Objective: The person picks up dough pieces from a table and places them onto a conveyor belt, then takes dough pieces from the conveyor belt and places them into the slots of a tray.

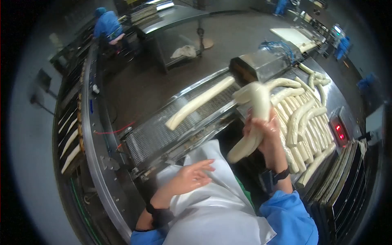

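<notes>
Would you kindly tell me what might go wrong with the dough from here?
The dough strip hangs bent from the right hand alone, with the left hand off it, so it might stretch or slip.
The piled strips lie close together, some across others, so they may stick when lifted.

The mesh conveyor (147, 143) bears one long pale roll (200, 104). Right of it, a steel table (332, 102) carries many more rolls (304, 122) (some straight, some curved). Beyond the conveyor, a steel bench (179, 17) holds a flat stack (143, 15) on top, crumpled cloth (183, 52) below.
</notes>
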Motion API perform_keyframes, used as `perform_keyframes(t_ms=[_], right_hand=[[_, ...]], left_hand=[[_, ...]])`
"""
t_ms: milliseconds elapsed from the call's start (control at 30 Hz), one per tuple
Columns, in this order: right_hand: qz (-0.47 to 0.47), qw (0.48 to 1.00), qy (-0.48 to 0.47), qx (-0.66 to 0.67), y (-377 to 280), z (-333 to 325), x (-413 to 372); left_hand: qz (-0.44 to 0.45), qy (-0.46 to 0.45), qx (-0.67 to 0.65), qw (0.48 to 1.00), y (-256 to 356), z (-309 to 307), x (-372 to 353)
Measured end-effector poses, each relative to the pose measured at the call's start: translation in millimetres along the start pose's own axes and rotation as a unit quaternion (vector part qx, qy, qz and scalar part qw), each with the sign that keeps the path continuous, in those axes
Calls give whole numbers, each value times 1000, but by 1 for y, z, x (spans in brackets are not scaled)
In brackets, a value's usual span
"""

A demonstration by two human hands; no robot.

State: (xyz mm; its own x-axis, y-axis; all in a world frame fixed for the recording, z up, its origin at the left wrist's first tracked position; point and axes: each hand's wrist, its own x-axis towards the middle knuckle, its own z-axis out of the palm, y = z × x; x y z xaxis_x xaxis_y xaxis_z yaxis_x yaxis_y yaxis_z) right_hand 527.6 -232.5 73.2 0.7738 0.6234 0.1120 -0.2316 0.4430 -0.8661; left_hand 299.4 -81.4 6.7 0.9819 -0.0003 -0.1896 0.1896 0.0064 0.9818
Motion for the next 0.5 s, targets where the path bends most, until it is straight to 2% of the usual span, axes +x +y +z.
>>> perform_keyframes(t_ms=[67, 100, 133, 167, 200, 233, 267, 300, 333, 400, 433, 467, 500], right_hand=[[-83, 986, 57, -131, -20, -33, 17], [-94, 967, 111, -209, -33, -46, 22], [-106, 940, 160, -283, -37, -62, 29], [-113, 917, 194, -329, -34, -90, 41], [-119, 892, 227, -373, -25, -124, 52], [-121, 891, 231, -373, -13, -161, 57], [-98, 774, 275, -563, 1, -197, 63], [-69, 617, 304, -722, 7, -214, 66], [-72, 617, 306, -721, 9, -211, 60], [113, 462, 325, -817, 16, -200, 36], [110, 463, 325, -817, 16, -199, 33], [123, 465, 330, -812, 16, -200, 32], [138, 466, 336, -807, 16, -200, 31]], left_hand=[[-4, 38, 0, 999, -26, -16, 0], [-1, 28, 2, 1000, -34, -23, 0], [-11, 84, -6, 996, -41, -29, -1], [-20, 140, -13, 990, -44, -36, -1], [-19, 135, -11, 991, -44, -43, 0], [-37, 177, 9, 983, -43, -49, 1], [-56, 220, 28, 973, -42, -54, 0], [-61, 240, 38, 968, -49, -62, 1], [-59, 240, 40, 968, -50, -66, 0], [-63, 309, 105, 943, -49, -75, -1], [-76, 327, 163, 928, -47, -82, -2], [-74, 329, 163, 927, -47, -89, -2], [-30, 359, 308, 880, -49, -98, -3]])
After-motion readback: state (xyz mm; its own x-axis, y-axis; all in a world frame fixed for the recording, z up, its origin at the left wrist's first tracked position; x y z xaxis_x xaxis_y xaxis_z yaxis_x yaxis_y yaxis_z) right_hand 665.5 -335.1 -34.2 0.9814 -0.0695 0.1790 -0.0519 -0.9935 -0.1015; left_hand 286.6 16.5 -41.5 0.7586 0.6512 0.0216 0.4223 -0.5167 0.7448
